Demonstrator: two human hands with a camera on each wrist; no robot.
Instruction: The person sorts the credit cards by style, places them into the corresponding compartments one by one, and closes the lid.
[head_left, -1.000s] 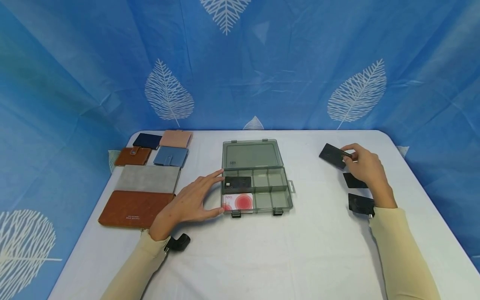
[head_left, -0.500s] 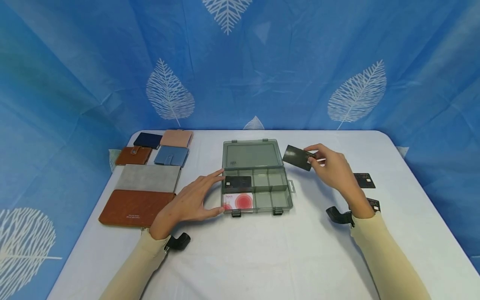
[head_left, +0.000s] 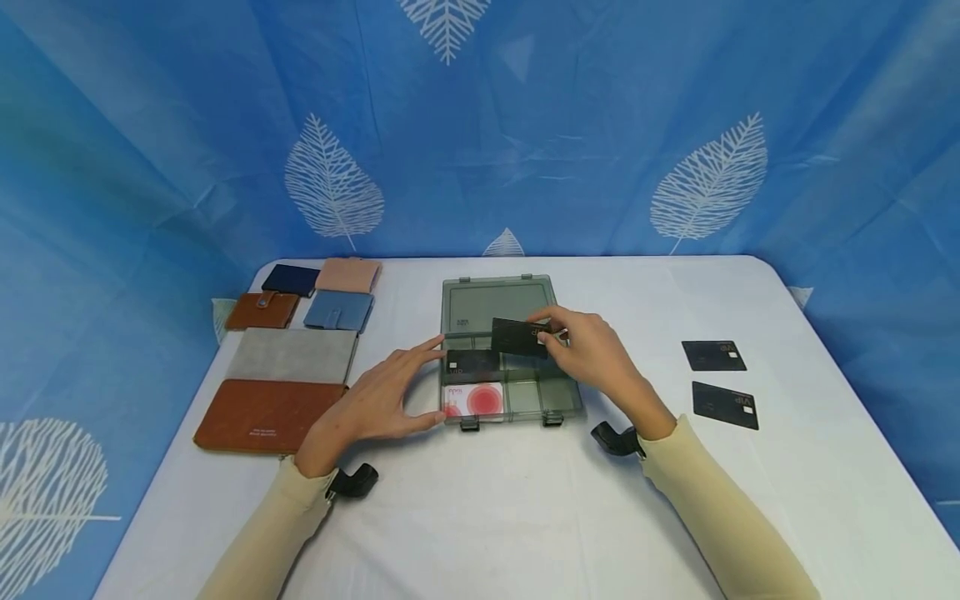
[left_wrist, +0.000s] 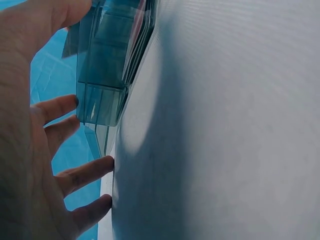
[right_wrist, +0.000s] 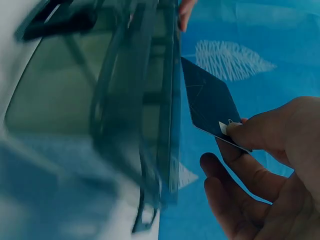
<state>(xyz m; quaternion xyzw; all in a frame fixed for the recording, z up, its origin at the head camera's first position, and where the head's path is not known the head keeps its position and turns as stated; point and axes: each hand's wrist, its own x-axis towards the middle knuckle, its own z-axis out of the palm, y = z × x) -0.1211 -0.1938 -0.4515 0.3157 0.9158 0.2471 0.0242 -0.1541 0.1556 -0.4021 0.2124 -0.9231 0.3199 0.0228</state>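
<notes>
Head view, right hand (head_left: 600, 354) pinching flat black card (head_left: 519, 337)

A white bench (head_left: 480, 517) stands before a blue curtain (head_left: 150, 125) printed with white leaves. The large brown wallet (head_left: 268, 416) lies near the bench's left edge. Touching its far side is a grey wallet (head_left: 294, 355). Beyond that sit a small brown wallet (head_left: 263, 311) with a snap and, just to its right, a blue wallet (head_left: 339, 310). Farthest from the large brown wallet are a navy wallet (head_left: 291, 279) and a pink wallet (head_left: 348, 274). Well apart from it, across the bench, lie two black cards (head_left: 715, 355) (head_left: 725, 405), one nearer than the other.
</notes>
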